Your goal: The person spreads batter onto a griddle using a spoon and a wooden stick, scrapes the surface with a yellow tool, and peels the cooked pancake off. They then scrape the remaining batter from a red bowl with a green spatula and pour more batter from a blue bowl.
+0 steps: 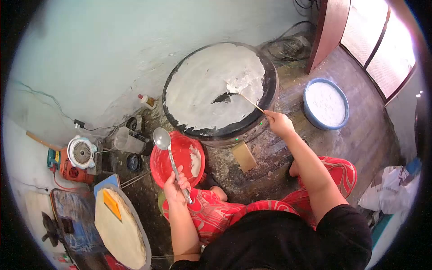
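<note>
My left hand (177, 184) is closed around the handle of a metal ladle (163, 138), whose bowl is up over the edge of a red basin (157, 168). Some pale batter (195, 162) clings inside that basin. In my right hand (280, 123) is a thin-handled batter spreader (249, 99), its batter-coated end resting on a large round black griddle (271, 81). A white layer of batter (207, 76) covers most of the griddle, with a dark bare patch just below the spreader's end.
A blue basin (307, 108) of white batter or powder stands on the floor at right. At lower left lies a stack of pale flatbreads (121, 234) with an orange scraper (112, 203) on top. A fan (81, 152), a plastic jug (125, 139) and a small bottle (146, 101) stand along the wall.
</note>
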The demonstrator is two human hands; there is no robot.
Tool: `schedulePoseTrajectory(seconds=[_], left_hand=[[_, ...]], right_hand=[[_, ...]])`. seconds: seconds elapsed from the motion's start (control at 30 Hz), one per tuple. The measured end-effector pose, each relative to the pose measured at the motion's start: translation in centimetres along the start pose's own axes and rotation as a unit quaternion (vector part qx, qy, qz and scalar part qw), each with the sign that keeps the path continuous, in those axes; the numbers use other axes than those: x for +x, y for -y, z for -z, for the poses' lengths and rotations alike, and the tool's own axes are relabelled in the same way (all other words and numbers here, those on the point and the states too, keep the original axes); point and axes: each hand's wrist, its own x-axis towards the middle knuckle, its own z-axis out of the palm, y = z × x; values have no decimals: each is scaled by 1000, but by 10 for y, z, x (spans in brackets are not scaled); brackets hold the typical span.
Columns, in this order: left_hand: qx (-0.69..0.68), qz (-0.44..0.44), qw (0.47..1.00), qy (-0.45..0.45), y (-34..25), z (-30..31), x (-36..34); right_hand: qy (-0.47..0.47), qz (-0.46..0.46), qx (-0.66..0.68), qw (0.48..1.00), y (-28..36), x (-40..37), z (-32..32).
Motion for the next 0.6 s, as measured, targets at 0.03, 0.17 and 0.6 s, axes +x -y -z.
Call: schedulePoseTrajectory(seconds=[0.03,0.17,0.6], left_hand=[[1,-4,1000,-9,0,0,-1],[19,-13,1000,10,2,5,-1],[214,-60,975,17,11,-13,-23]], right_hand=[[3,9,-26,1000,9,-7,7],[-10,-38,9,999,-10,-13,20],[18,-106,196,975,6,-38,-11]])
